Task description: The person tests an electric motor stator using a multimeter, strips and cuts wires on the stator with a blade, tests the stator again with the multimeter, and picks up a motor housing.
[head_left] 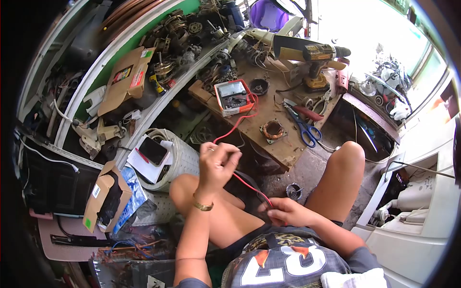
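Note:
My left hand (pixel 218 163) is raised before the bench, fingers pinched around a red test lead (pixel 235 128). The lead runs up to an analog multimeter (pixel 233 96) in an orange-red case on the bench. More red lead stretches down from this hand to my right hand (pixel 288 211), which is closed on it above my lap. A dark lead lies alongside part of it; the tips are hard to make out. On the bench's near part sits a small motor stator (pixel 273 130) with copper windings, touched by neither hand. Blue-handled scissors (pixel 303 126) lie right of it.
A cordless drill (pixel 317 67) stands on the wooden bench (pixel 254 126), with pliers (pixel 326 98) nearby. At left, a phone (pixel 152 151) lies on papers atop a white perforated drum (pixel 185 161). Motor parts (pixel 177 33) crowd the back. A white appliance (pixel 408 211) stands right.

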`<state>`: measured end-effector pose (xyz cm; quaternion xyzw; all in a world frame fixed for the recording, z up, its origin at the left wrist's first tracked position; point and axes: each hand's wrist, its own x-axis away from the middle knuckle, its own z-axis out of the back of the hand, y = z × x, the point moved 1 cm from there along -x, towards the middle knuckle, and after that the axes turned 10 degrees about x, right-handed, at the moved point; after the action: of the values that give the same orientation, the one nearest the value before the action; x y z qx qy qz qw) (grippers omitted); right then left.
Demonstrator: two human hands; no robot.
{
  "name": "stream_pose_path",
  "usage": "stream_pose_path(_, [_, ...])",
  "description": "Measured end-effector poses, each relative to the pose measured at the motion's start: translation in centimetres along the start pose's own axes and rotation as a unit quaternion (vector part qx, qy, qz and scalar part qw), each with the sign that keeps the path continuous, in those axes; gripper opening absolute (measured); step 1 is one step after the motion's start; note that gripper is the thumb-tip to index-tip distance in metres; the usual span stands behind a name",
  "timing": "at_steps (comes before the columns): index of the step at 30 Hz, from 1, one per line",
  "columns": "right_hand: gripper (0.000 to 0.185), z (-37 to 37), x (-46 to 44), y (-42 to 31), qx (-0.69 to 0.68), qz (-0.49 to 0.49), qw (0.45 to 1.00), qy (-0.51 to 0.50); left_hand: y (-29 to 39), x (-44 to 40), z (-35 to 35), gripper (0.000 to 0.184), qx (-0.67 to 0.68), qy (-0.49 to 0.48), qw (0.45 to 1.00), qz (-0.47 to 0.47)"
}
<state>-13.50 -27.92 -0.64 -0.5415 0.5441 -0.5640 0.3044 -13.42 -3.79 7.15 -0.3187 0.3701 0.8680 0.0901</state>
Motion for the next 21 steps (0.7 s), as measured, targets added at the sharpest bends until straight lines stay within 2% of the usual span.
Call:
stream_pose_path(1, [0.017,-0.1,0.6,0.7,0.057,0.049,0.996,0.054,-0.7,-0.3,0.5,0.007,-0.014,0.023,1.0,0.005])
stream_pose_path(4, [0.015,0.7,2.7,1.1,0.08,0.028,0.992,0.092,-2.1,-0.8,1.8,0.006,-0.083,0.056,0.995,0.01])
stream_pose_path(5, [0.014,1.0,3.4,0.9,0.048,-0.01,0.993,0.104,-2.1,-0.7,2.2,0.003,-0.128,-0.001,0.991,0.032])
stream_pose_path(8, [0.013,1.3,3.3,-1.2,0.227,0.082,0.958,0.155,-2.1,0.2,-0.4,0.008,-0.18,-0.069,0.981,0.015])
stream_pose_path(9, [0.016,1.5,2.9,-2.1,0.289,0.101,0.94,0.147,-1.1,0.4,-1.4,0.014,-0.122,-0.094,0.988,-0.012])
stream_pose_path(10, [0.02,1.6,2.4,-2.6,0.312,0.075,0.935,0.15,-0.1,0.7,-2.6,0.02,-0.009,-0.137,0.99,-0.017])
stream_pose_path(12, [0.028,1.7,1.4,-3.1,0.362,0.021,0.92,0.147,1.2,3.1,-5.4,0.048,0.258,-0.236,0.931,0.105])
stream_pose_path(13, [0.036,2.1,0.7,-2.0,0.335,0.04,0.929,0.148,2.4,3.6,-5.9,0.063,0.323,-0.284,0.887,0.167])
stream_pose_path(14, [0.035,2.5,0.2,-1.3,0.303,0.074,0.938,0.154,2.2,4.6,-6.7,0.071,0.306,-0.278,0.902,0.124])
stream_pose_path(16, [0.032,3.0,-0.4,-1.4,0.236,0.137,0.948,0.166,2.6,4.8,-6.4,0.057,0.281,-0.234,0.913,0.181])
stream_pose_path(18, [0.028,3.8,0.1,-1.4,0.044,0.056,0.99,0.118,1.7,5.7,-6.5,0.043,0.243,-0.232,0.931,0.146])
stream_pose_path(20, [0.028,5.1,0.9,-1.0,-0.14,0.01,0.988,0.067,0.7,7.0,-6.7,0.031,0.23,-0.226,0.938,0.129])
stream_pose_path(21, [0.034,5.6,1.3,-1.0,-0.231,0.028,0.972,0.013,0.5,7.3,-6.7,0.026,0.235,-0.22,0.938,0.13])
